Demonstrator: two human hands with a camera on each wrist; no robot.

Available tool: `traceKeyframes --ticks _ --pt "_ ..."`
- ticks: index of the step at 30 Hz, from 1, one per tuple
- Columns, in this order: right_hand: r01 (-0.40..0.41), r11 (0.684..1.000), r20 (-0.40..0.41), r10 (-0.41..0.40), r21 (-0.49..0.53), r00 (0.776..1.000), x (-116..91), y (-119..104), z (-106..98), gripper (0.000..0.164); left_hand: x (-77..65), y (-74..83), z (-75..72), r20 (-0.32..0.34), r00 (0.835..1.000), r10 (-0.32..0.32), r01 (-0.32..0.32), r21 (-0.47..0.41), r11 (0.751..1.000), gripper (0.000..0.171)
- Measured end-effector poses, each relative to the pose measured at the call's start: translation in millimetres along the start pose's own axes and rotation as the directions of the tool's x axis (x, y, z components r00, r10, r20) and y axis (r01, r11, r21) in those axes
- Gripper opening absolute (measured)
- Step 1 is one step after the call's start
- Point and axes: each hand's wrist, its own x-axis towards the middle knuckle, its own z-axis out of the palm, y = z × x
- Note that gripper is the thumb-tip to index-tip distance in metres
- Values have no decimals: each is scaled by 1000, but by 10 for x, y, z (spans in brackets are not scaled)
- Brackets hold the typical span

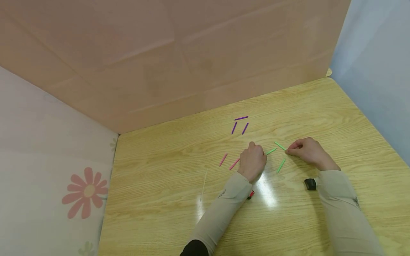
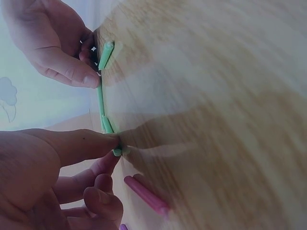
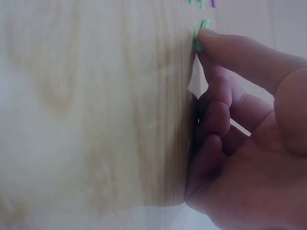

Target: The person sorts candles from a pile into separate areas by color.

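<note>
Now the left hand [image 1: 253, 161] pinches the left green stick [image 1: 271, 151], which points far and right; a loose green stick [image 1: 281, 165] points far-right too, just near and left of the right hand [image 1: 307, 153]; that hand pinches the right green stick [image 1: 279, 145], pointing far-left.

The person's pale-sleeved left forearm [image 1: 221, 209] slants up to the right while the right forearm [image 1: 347, 209] leans up to the left, the left hand [image 1: 253, 162] and right hand [image 1: 308, 152] apart, each pinching with its thumb [image 3: 240, 51], other fingers [image 3: 214, 117] bent.
</note>
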Motion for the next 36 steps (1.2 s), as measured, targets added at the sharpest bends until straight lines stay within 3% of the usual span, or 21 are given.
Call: traceKeyframes --ticks 22,27,30,36 --pt "1 1000 2 -1 -3 1000 -8 -9 -8 38 -25 -9 -25 -9 1000 -2 1 -58 998 41" --pt "-11 1000 11 11 -1 1000 0 3 -3 39 -36 -21 -87 9 1000 7 -7 -82 997 43" --pt "-13 1000 14 13 5 1000 1 3 -1 40 -40 -48 -149 7 1000 7 -6 -95 995 34" --pt "-9 1000 23 9 5 1000 3 15 -8 41 -82 -212 -285 -17 999 -31 28 -144 989 23"
